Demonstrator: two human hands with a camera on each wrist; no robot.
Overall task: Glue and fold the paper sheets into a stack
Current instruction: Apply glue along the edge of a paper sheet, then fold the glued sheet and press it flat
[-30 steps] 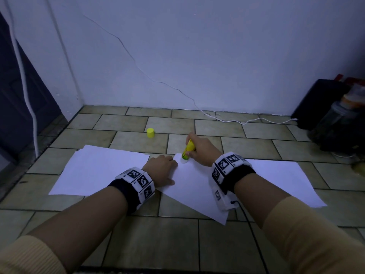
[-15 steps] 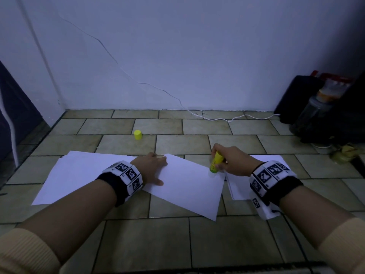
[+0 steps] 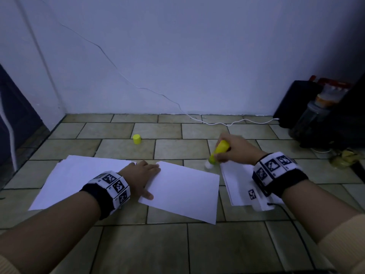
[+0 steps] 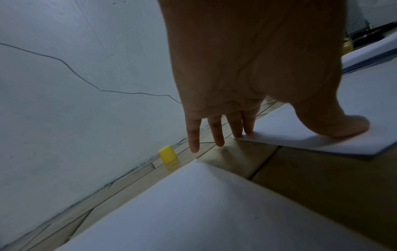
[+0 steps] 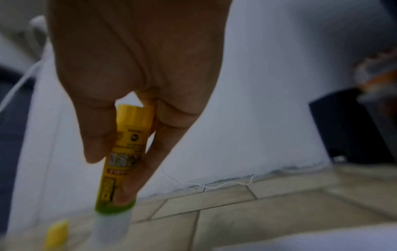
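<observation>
A white paper sheet [image 3: 183, 191] lies askew on the tiled floor in the middle. My left hand [image 3: 143, 177] lies flat on its left corner with straight fingers [image 4: 236, 125], the thumb pressing the sheet [image 4: 300, 134]. My right hand [image 3: 235, 150] grips a yellow glue stick [image 3: 218, 153] with its white glue tip pointing down, just past the sheet's far right corner; the stick [image 5: 126, 152] sits between thumb and fingers. More sheets lie in a pile at the left [image 3: 79, 178] and a stack at the right [image 3: 237, 184]. The yellow cap [image 3: 136, 139] stands on the floor behind.
A white cable [image 3: 227, 123] runs along the wall base to dark containers and a jar [image 3: 314, 113] at the far right. A dark door edge [image 3: 13, 119] stands at the left. Bare floor tiles [image 3: 158, 248] lie in front of the sheets.
My right hand has carried the glue stick rightwards along the sheet's far edge, from near the left hand to past its right corner. The left hand stays on the sheet.
</observation>
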